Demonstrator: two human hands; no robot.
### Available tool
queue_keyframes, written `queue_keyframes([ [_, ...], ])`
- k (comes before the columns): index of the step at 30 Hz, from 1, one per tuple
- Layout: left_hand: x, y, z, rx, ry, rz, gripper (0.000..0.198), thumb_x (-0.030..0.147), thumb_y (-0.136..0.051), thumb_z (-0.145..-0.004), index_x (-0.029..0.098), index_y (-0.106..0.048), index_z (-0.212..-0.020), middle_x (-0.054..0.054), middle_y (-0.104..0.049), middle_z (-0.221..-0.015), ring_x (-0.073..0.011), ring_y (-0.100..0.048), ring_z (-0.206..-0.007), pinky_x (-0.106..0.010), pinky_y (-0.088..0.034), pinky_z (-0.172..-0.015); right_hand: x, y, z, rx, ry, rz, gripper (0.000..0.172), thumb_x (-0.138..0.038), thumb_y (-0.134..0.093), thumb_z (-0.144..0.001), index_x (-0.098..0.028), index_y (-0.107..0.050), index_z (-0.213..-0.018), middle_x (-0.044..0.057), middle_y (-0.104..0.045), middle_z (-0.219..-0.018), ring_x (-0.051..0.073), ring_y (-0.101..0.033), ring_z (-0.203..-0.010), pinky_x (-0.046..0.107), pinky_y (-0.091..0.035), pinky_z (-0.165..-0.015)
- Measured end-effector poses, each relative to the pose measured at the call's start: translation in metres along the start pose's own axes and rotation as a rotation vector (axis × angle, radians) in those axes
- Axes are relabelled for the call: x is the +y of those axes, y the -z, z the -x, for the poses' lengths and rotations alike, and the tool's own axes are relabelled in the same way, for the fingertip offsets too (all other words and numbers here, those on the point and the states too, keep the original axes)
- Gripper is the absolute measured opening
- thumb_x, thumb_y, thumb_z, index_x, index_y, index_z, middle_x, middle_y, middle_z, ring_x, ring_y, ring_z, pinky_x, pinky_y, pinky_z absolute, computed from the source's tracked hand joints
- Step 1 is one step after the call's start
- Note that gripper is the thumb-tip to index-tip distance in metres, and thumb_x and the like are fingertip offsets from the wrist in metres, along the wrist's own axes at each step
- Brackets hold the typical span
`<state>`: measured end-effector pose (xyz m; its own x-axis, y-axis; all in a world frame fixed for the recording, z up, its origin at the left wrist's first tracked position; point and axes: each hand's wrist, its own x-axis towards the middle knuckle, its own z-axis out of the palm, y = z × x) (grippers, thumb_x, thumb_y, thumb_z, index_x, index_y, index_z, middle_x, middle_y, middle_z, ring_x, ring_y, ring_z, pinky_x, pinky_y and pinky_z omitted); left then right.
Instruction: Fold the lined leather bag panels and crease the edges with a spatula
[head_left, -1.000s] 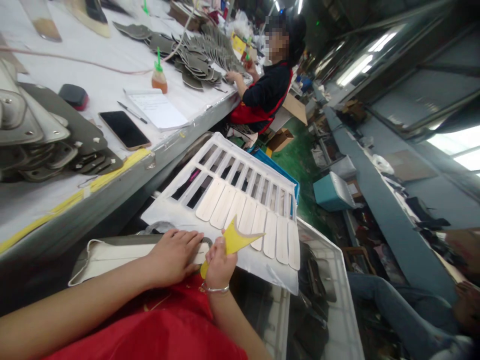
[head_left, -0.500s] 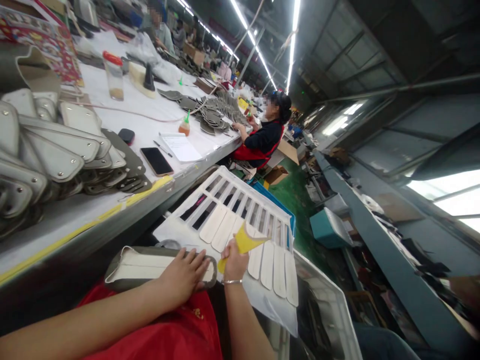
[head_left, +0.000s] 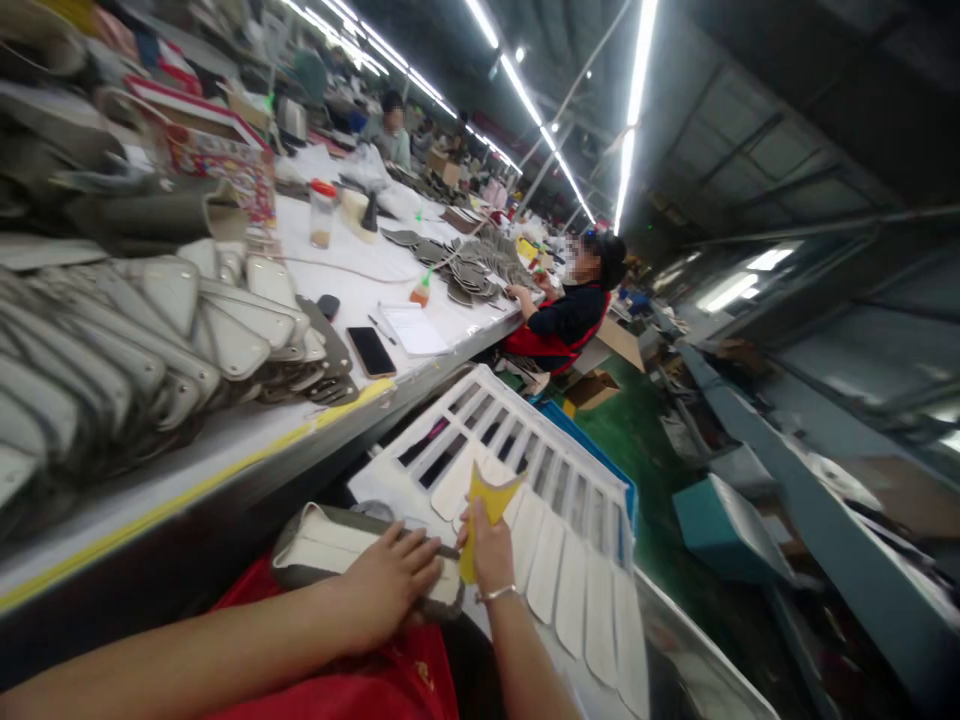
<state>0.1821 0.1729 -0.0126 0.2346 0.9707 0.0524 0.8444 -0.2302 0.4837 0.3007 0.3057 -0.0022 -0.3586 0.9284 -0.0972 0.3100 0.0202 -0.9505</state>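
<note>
Across my lap lies a long grey-and-cream shaped piece (head_left: 330, 550), with seams along its pale face. My left hand (head_left: 401, 575) rests flat on its right part, fingers stretched out. In my right hand (head_left: 491, 552) is a yellow sheet (head_left: 492, 490) with a curved notch in its top edge, held upright by its lower part. This hand is just beyond the right end of the grey-and-cream piece. Several cream rounded strips (head_left: 568, 585) lie side by side on a white slatted rack (head_left: 491, 385), partly hidden behind the yellow sheet and my hand.
On the workbench (head_left: 337, 440) at left are heaped grey riveted pieces (head_left: 232, 335), a phone (head_left: 370, 352), a notepad (head_left: 412, 328) and an orange bottle (head_left: 420, 292). A co-worker (head_left: 566, 310) sits farther along. A teal bin (head_left: 724, 525) stands on the green floor at right.
The view has swung left, so everything sits farther right. My right hand has moved the yellow sheet leftward over the strips and turned it more upright. My left hand stays on the grey-and-cream piece.
</note>
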Motion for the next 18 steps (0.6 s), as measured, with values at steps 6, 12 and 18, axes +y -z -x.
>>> queue_keyframes([
  [6,-0.053,0.027,0.102,0.516,0.515,0.373,0.039,0.039,-0.038,-0.090,0.021,-0.051,-0.122,-0.007,-0.057,-0.127,-0.0222,-0.047,-0.121,-0.041,-0.031,-0.108,-0.031,-0.007,-0.010,-0.656,-0.149,0.339,0.047,-0.061,-0.045,-0.079,-0.017,-0.051,-0.093,0.000,-0.057,-0.062,0.013,-0.052,-0.042,0.024,-0.041,-0.039],
  [12,-0.094,0.016,0.111,0.636,0.709,1.113,0.051,0.052,-0.026,-0.091,0.019,-0.056,-0.117,-0.007,-0.063,-0.118,-0.0230,-0.056,-0.111,-0.039,-0.038,-0.102,-0.052,-0.058,-0.035,-0.967,0.369,1.187,0.047,-0.056,-0.045,-0.082,-0.014,-0.059,-0.097,0.013,-0.066,-0.082,0.025,-0.061,-0.074,0.032,-0.042,-0.061],
  [18,-0.080,0.008,0.087,0.598,0.675,1.134,0.061,0.056,-0.015,-0.091,0.020,-0.058,-0.116,-0.004,-0.065,-0.115,-0.0228,-0.058,-0.106,-0.038,-0.040,-0.100,-0.065,-0.101,-0.054,-1.024,0.640,1.154,0.032,-0.040,-0.047,-0.085,-0.018,-0.060,-0.105,0.008,-0.065,-0.094,0.020,-0.059,-0.084,0.030,-0.039,-0.073],
])
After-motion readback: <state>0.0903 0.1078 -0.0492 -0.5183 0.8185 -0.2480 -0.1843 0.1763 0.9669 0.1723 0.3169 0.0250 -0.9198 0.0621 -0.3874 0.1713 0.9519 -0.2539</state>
